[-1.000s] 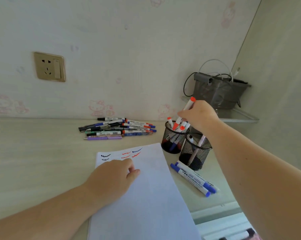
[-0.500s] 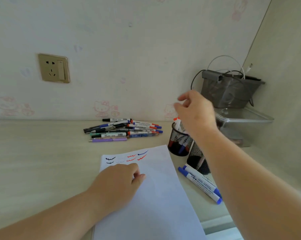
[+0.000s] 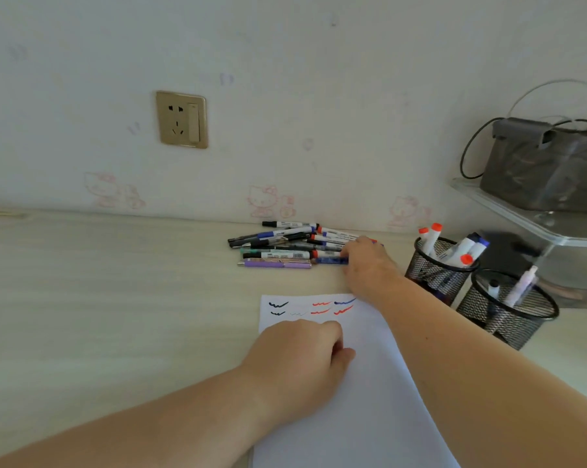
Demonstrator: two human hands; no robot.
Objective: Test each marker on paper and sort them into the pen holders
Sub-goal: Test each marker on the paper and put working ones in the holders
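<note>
A pile of markers (image 3: 285, 246) lies on the desk by the wall. My right hand (image 3: 366, 265) rests on the pile's right end, its fingertips on a blue marker (image 3: 331, 261); a grip is not visible. My left hand (image 3: 298, 352) sits on the white paper (image 3: 369, 417) with its fingers curled under, holding nothing. Black, red and blue test scribbles (image 3: 314, 308) run along the paper's top. To the right stand two black mesh pen holders: the farther pen holder (image 3: 435, 275) has red- and blue-capped markers, the nearer pen holder (image 3: 508, 315) a few pens.
A grey bag (image 3: 548, 167) with cables sits on a clear plastic box (image 3: 555, 231) at the back right corner. A wall socket (image 3: 181, 119) is above the desk. My right forearm crosses the paper's right side, close to the holders.
My right hand let go of the red-capped marker over the farther holder, then moved left and down onto the pile. My left hand stayed on the paper.
</note>
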